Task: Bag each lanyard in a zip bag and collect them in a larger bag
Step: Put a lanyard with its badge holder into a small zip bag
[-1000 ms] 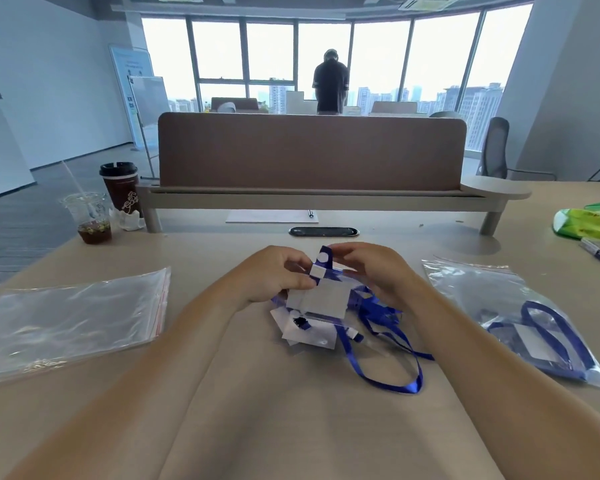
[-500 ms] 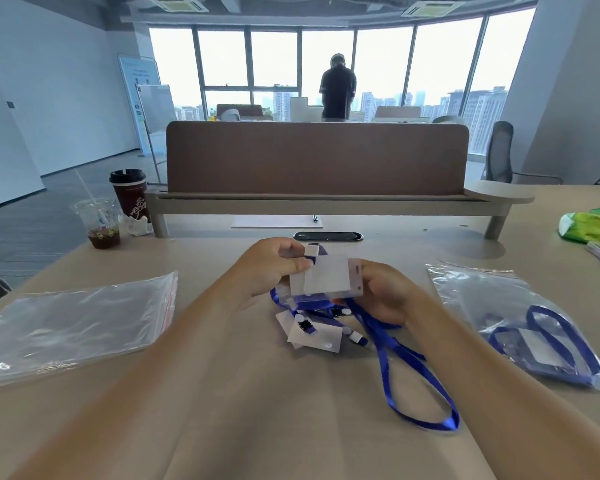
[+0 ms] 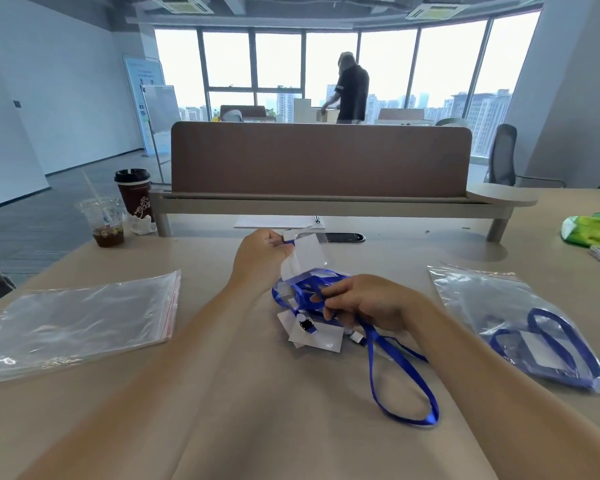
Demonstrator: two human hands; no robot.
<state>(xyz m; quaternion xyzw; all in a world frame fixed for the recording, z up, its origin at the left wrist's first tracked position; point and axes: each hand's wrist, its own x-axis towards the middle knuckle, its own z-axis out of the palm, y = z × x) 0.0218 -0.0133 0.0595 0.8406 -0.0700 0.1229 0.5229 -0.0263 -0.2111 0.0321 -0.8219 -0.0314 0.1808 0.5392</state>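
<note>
My left hand point(image 3: 262, 259) pinches the top of a clear badge holder with a white card point(image 3: 303, 259), lifted above the table. Its blue lanyard strap point(image 3: 397, 375) runs down through my right hand point(image 3: 364, 303), which grips the strap, and ends in a loop on the table. Under my hands lies a small pile of further lanyards and badge cards point(image 3: 312, 332). A stack of empty zip bags point(image 3: 77, 320) with red seals lies at the left. The larger clear bag point(image 3: 520, 317) at the right holds a bagged blue lanyard.
Two drink cups point(image 3: 118, 209) stand at the far left by the brown desk divider point(image 3: 321, 161). A green packet point(image 3: 591, 230) and a pen lie at the far right. A person stands beyond the divider by the windows.
My left hand has raised the badge holder higher and further away. My right hand has dropped from the holder to the strap. The strap loop has slid right.
</note>
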